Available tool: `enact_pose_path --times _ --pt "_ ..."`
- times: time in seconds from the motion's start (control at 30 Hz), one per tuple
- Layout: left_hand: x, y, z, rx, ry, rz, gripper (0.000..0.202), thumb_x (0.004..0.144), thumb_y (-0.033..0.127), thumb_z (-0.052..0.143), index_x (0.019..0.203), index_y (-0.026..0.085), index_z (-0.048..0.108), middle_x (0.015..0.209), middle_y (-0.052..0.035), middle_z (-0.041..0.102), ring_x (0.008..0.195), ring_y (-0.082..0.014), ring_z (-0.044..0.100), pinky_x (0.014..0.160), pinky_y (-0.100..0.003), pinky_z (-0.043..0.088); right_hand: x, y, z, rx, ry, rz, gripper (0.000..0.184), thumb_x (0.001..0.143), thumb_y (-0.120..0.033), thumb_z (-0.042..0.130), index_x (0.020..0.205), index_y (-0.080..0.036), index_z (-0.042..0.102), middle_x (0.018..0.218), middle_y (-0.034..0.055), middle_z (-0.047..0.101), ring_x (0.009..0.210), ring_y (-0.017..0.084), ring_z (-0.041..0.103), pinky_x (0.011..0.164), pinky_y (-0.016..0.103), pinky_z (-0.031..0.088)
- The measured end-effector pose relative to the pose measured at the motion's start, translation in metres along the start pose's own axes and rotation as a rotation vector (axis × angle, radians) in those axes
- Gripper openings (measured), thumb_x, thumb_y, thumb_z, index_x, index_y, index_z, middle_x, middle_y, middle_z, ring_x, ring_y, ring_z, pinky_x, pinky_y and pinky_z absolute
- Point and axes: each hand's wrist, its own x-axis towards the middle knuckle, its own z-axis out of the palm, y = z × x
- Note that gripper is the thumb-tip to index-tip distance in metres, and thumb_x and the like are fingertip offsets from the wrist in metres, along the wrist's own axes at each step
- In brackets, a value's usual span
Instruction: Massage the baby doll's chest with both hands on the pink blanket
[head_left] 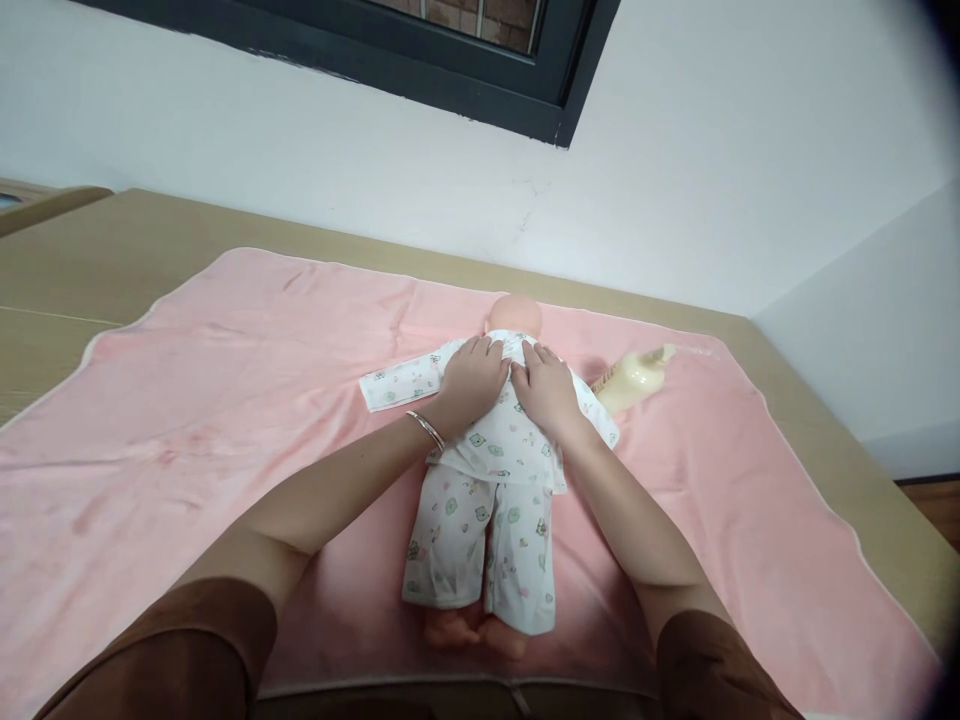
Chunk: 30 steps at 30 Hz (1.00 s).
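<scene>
A baby doll [517, 460] in a white patterned top and matching trousers lies with its bald head [516, 315] away from me and its bare feet toward me. No face shows on the head. My left hand [474, 380] rests flat on the upper left of the top, fingers stretched out. Beside it, my right hand [546, 388] lies open on the upper right of the top, its thumb close to the left hand. One long sleeve [401, 383] stretches out to the left. A cream-coloured bottle [634, 378] lies tilted by the right sleeve.
Under the doll spreads a pink blanket [225, 400] over a wooden table [187, 225]. A white wall [420, 180] with a dark window frame [450, 75] rises behind the table's far edge. At the far left is a wooden edge [60, 205].
</scene>
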Motion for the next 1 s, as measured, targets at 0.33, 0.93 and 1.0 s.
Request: enact_pose_path --times 0.33,0.93,1.0 --pt "-0.002 0.003 0.000 -0.017 0.034 -0.133 0.026 0.101 0.032 0.042 0.110 0.018 0.062 0.111 -0.0135 0.067 0.105 -0.0298 0.060 0.082 -0.040 0.050 -0.009 -0.004 0.007 -0.091 0.134 -0.025 0.053 0.104 -0.034 0.029 0.143 -0.005 0.050 0.135 0.0227 0.062 0.131 0.034 0.053 0.109 0.043 0.041" --pt "0.000 -0.003 0.004 -0.095 0.027 -0.122 0.030 0.100 0.030 0.042 0.119 0.016 0.060 0.115 -0.0137 0.066 0.110 -0.0298 0.058 0.094 -0.043 0.049 -0.002 0.008 0.012 0.001 0.138 -0.038 0.058 0.102 -0.038 0.033 0.148 -0.007 0.047 0.146 0.0217 0.055 0.138 0.035 0.047 0.115 0.046 0.037" --pt "0.000 -0.003 0.004 -0.099 0.030 -0.121 0.030 0.100 0.030 0.042 0.119 0.016 0.060 0.114 -0.0137 0.066 0.110 -0.0299 0.058 0.095 -0.043 0.049 -0.002 0.008 0.013 0.008 0.140 -0.039 0.058 0.102 -0.038 0.032 0.148 -0.006 0.047 0.147 0.0221 0.054 0.139 0.035 0.046 0.116 0.047 0.036"
